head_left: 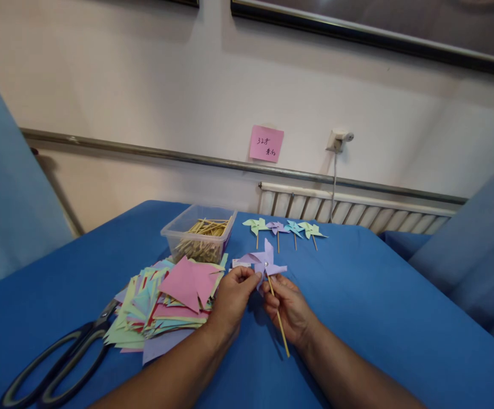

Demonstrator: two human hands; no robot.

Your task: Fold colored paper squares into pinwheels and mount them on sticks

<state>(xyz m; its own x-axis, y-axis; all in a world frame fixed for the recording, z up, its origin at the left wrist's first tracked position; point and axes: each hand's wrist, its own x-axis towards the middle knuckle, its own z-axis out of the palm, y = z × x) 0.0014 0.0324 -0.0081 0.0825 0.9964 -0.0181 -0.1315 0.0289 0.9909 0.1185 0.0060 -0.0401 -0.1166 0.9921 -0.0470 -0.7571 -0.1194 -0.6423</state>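
- We have a lilac pinwheel (pixel 268 262) raised over the blue cloth (pixel 358 295), midway between our hands
- Our left hand (pixel 234 295) pinches its lower blade between thumb and finger
- Our right hand (pixel 289 309) grasps its stick (pixel 281 332) just below the blades
- To the left we see heaped paper (pixel 189 284), with scissors (pixel 96 329) beside it
- Behind the paper, a tub (pixel 171 236) holds spare sticks (pixel 210 227)
- Farther back, we see four finished pinwheels (pixel 277 226) in a row
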